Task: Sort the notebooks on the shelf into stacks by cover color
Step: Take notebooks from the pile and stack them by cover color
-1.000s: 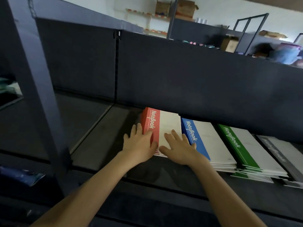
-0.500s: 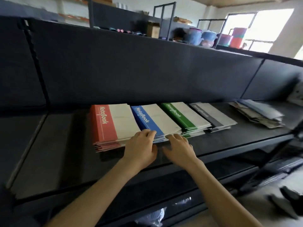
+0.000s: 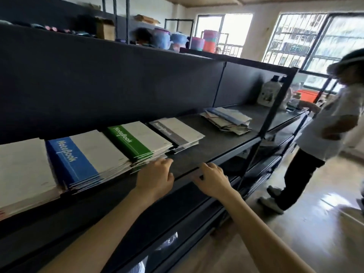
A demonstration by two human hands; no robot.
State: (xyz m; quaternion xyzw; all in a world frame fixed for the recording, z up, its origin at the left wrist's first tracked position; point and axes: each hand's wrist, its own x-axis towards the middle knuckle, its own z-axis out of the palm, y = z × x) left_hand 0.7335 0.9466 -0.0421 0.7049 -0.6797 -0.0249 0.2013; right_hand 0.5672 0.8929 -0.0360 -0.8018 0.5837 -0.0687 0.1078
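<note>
On the dark shelf board (image 3: 212, 146) lie stacks of notebooks side by side: a white-covered stack (image 3: 23, 170) cut off at the left edge, a blue-spined stack (image 3: 84, 156), a green-spined stack (image 3: 137, 139) and a grey-spined stack (image 3: 175, 131). My left hand (image 3: 155, 179) hovers at the front corner of the green stack with its fingers loosely curled, holding nothing. My right hand (image 3: 213, 179) hangs over the shelf's front edge, to the right of the stacks, also loosely curled and empty.
A messy pile of papers (image 3: 226, 120) lies farther right on the same shelf, with a white bottle (image 3: 269, 92) behind it. A person in a white shirt (image 3: 325, 131) stands at the shelf's right end. Lower shelves sit below my arms.
The view has swung right. Both hands slid right, from the red and blue stacks to the front of the green stack and the shelf edge. The red spine has left the view.
</note>
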